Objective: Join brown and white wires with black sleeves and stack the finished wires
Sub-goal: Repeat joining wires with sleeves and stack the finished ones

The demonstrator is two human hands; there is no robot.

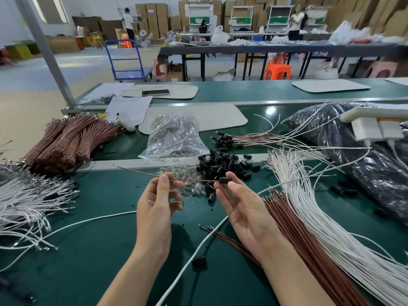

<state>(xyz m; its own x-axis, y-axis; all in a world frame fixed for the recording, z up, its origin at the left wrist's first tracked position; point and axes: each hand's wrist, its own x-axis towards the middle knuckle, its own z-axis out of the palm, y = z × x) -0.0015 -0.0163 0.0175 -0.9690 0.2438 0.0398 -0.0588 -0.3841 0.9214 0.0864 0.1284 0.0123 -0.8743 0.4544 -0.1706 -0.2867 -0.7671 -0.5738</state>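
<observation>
Left grip pinching brown wire, right grip pinching black sleeve, over green table

Head-worn wide camera looks forward and down, close over the green worktable.

A pale blue-grey floor is seen beyond the green workbench. Cardboard boxes are stacked high along the far wall. A blue trolley is parked beside a long dark table, under which an orange stool is tucked. A grey metal post is fixed at the bench corner.
</observation>
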